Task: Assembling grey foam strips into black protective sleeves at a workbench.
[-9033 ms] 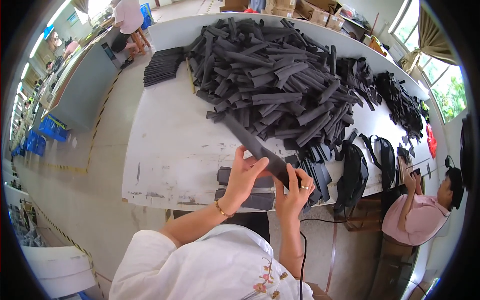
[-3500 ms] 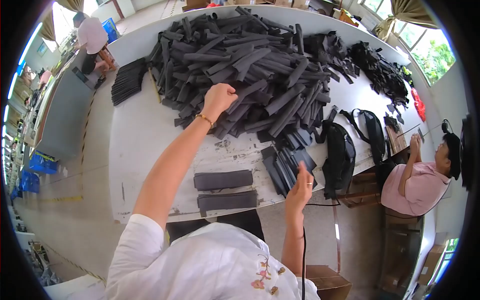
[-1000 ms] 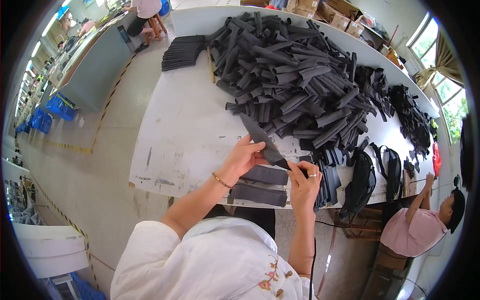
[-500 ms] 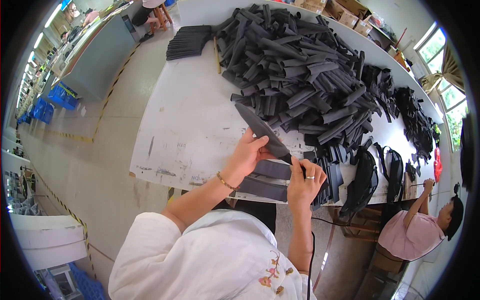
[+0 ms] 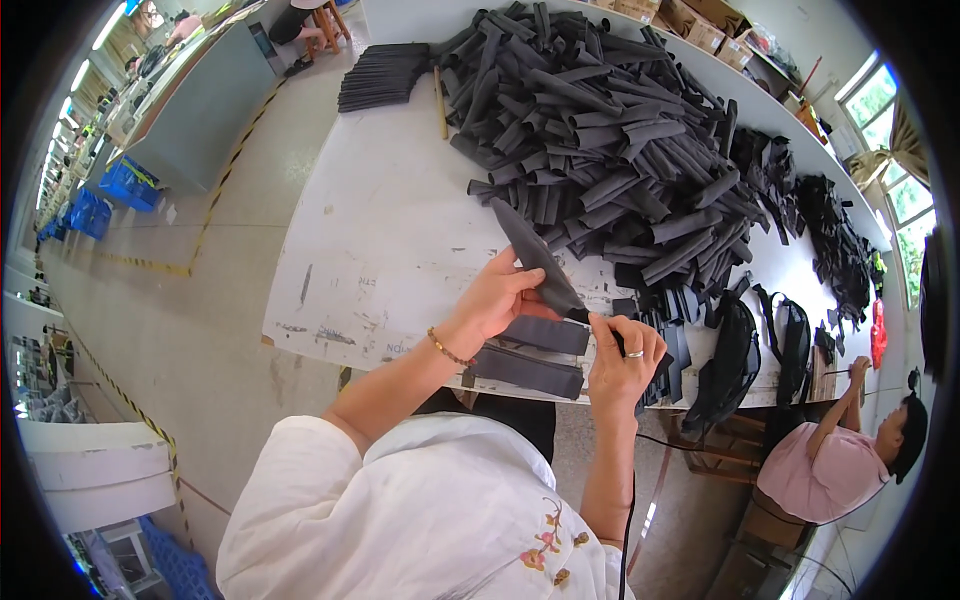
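Note:
My left hand [image 5: 497,296] is closed around a long dark grey fabric piece [image 5: 527,243], thumb on top, above the near part of the white table [image 5: 365,215]. The piece slants from upper left down to my right hand [image 5: 626,372]. That hand grips a slim black corded tool [image 5: 579,315], its front end at the lower tip of the piece; whether it touches cannot be made out. A black cord [image 5: 630,520] runs down beside my right forearm. Below the hands, two flat dark strips [image 5: 527,372] lie near the table edge.
A big heap of dark grey rolled pieces [image 5: 600,130] covers the far table. Left of it lie a neat stack [image 5: 383,78] and a wooden stick [image 5: 440,103]. Black bags [image 5: 728,350] lie at right. A person in pink [image 5: 825,460] sits beyond them.
Both hands have shifted slightly to the right with the fabric piece and the tool. The piece now hangs at a steeper slant. The whole view has also moved a little.

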`<state>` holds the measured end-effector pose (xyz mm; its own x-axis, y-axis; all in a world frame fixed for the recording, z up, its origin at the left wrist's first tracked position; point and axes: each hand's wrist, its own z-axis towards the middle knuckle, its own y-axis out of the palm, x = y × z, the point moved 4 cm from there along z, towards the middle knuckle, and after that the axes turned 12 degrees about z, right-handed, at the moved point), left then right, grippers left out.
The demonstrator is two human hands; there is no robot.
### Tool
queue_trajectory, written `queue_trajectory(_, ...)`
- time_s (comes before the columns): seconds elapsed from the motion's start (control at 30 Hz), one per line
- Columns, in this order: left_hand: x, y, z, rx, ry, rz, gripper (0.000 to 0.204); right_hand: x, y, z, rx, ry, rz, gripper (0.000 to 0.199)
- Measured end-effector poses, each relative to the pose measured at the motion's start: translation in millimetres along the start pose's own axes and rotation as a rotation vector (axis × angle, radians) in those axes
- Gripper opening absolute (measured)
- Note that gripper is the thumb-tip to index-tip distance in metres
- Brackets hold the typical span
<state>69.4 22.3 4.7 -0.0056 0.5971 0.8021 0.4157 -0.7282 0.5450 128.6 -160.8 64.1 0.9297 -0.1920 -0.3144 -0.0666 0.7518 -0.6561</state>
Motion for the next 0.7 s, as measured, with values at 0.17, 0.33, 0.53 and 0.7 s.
queue_trajectory(0.17,-2,-2,2,-0.060,-0.059,-0.009,0.033,-3,0,-2,0.003,-0.087,-0.054,0.036)
queue_trajectory(0.33,-4,1,0,-0.003,-0.025,-0.015,0.034,-4,8,-8,0.037,-0.036,-0.100,0.034)
queue_trajectory(0.53,-17,12,-12,0.184,0.227,0.062,0.043,-16,19,-9,0.064,0.115,-0.050,0.033)
queue_trajectory(0.7,-8,32,-23,0.130,0.357,-0.008,0.045,-19,32,-18,0.126,0.214,0.122,0.047)
